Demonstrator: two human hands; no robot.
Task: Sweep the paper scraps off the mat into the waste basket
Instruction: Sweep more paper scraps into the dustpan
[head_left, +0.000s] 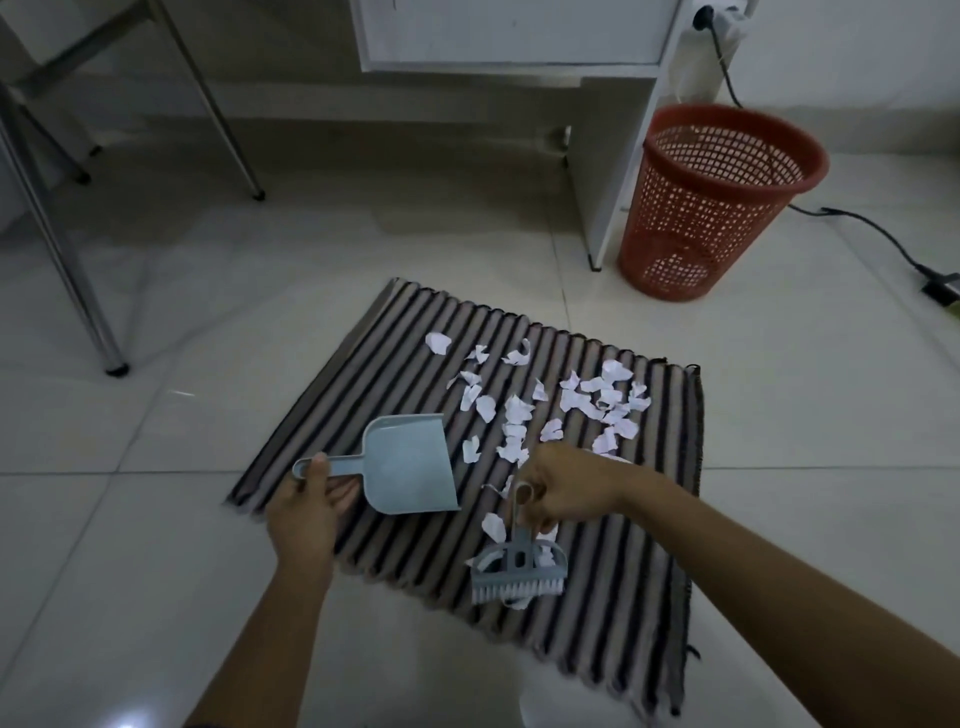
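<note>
Brush near mat front edge, gripped by right hand; left hand grips dustpan; scraps toward far right corner.

You have one view only, from the camera on your head, wide-angle, looking forward and steeply down at the floor. Your forearms enter from the bottom edge, so the striped mat sits close below you. The waste basket and white cabinet lie farther off, toward the top.
</note>
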